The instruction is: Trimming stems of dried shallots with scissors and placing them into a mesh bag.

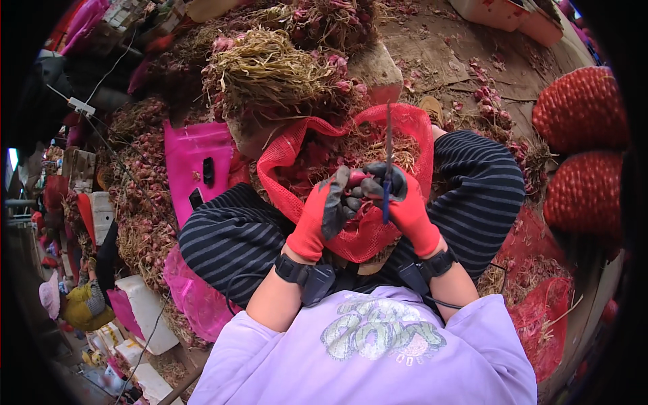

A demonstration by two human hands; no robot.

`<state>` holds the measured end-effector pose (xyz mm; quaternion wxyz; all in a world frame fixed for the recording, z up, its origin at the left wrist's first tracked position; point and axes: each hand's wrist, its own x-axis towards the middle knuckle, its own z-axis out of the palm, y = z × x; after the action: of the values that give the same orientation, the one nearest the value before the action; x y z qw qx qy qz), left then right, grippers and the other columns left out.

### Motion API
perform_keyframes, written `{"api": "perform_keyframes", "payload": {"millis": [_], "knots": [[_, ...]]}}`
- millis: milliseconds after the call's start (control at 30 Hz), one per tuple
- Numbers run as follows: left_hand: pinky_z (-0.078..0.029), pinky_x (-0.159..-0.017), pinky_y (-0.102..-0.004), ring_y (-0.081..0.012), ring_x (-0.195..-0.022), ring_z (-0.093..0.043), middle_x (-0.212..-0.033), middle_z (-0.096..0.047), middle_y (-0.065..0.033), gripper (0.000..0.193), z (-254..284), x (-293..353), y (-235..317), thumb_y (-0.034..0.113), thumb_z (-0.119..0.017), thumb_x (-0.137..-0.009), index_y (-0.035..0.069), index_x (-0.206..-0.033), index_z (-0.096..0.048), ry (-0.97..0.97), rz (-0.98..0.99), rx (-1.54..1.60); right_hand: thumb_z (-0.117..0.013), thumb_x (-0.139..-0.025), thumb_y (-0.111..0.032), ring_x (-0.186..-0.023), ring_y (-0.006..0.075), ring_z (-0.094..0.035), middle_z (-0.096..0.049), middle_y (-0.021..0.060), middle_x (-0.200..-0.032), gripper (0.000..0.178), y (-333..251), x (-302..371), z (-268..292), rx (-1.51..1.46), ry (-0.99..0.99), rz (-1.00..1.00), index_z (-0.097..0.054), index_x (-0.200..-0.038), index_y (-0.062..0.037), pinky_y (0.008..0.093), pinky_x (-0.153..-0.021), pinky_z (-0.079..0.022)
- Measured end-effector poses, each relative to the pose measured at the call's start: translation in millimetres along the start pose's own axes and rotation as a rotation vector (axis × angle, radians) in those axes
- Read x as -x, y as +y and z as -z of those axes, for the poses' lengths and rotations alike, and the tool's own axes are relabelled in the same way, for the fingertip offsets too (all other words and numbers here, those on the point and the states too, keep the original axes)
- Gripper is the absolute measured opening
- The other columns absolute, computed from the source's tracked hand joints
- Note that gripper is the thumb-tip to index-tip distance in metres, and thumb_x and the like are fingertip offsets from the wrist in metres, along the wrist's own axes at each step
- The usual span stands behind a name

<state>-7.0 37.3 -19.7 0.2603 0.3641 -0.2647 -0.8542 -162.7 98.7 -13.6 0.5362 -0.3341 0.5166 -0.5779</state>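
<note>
Both my hands wear red gloves with dark grey palms and meet over an open red mesh bag [283, 158] between my legs. My left hand [329, 206] is closed around a pink-red shallot [356, 178], which sits between the two hands. My right hand [405, 202] grips a knife [386, 192] with a blue handle; its narrow blade points away from me, and the right fingertips reach to the shallot. Inside the bag lie shallots and dry straw-like stalks [398, 150]. The gloved fingers overlap, so part of the grip is hidden.
A bundle of shallots with dry stalks [270, 71] lies just beyond the bag. More shallots [138, 185] are heaped at left beside a pink sheet [196, 152]. Full red mesh sacks [584, 111] stand at right. A person [88, 307] is at far left near a white foam box [145, 314].
</note>
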Motion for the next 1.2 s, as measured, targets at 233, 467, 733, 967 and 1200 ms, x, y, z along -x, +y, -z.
{"api": "perform_keyframes", "payload": {"millis": [233,467,733,967,1200], "knots": [[-0.042,-0.061,-0.0193,-0.0061,-0.068,-0.049,-0.086,-0.054,-0.0001,0.039,-10,12,7,0.034,-0.048,-0.093,0.002,-0.115,-0.051,-0.140,0.050,0.060,-0.059,-0.084,-0.010,-0.057,0.0073,-0.052,-0.057,0.0022,-0.074,0.013,7,0,16,-0.226,0.015,-0.121,-0.057,-0.094,-0.0018,0.0213,-0.049,-0.042],[-0.043,-0.067,-0.0221,-0.0077,-0.076,-0.052,-0.092,-0.056,-0.0022,0.041,-28,53,44,0.029,-0.047,-0.094,0.005,-0.127,-0.042,-0.047,-0.281,-0.087,-0.055,-0.086,-0.013,-0.063,0.0177,-0.060,-0.063,0.0093,-0.082,0.013,8,-7,14,0.227,0.110,0.218,-0.059,-0.090,-0.0010,0.0266,-0.059,-0.048],[-0.044,-0.062,-0.0195,-0.0078,-0.071,-0.054,-0.094,-0.057,-0.0025,0.040,53,188,77,0.027,-0.046,-0.092,0.003,-0.125,-0.043,0.207,-0.656,-0.118,-0.067,-0.073,-0.022,-0.081,0.0373,-0.058,-0.058,0.0180,-0.091,0.035,34,0,28,1.106,0.023,0.353,-0.054,-0.099,-0.0036,0.0408,-0.069,-0.046],[-0.048,-0.070,-0.0249,-0.0150,-0.083,-0.058,-0.097,-0.058,-0.0049,0.049,189,316,44,0.039,-0.053,-0.088,0.001,-0.119,-0.050,0.942,-0.333,-0.492,-0.066,-0.075,-0.025,-0.086,0.0344,-0.057,-0.058,0.0168,-0.094,0.037,32,4,19,1.188,-0.004,0.379,-0.054,-0.101,-0.0025,0.0395,-0.073,-0.045],[-0.049,-0.070,-0.0291,-0.0171,-0.081,-0.060,-0.098,-0.063,-0.0052,0.031,237,258,-4,0.026,-0.046,-0.092,0.003,-0.110,-0.057,0.736,-0.056,-0.287,-0.066,-0.073,-0.025,-0.085,0.0365,-0.057,-0.058,0.0172,-0.092,0.036,9,-2,22,1.200,-0.005,0.406,-0.054,-0.098,-0.0025,0.0413,-0.071,-0.046]]}}
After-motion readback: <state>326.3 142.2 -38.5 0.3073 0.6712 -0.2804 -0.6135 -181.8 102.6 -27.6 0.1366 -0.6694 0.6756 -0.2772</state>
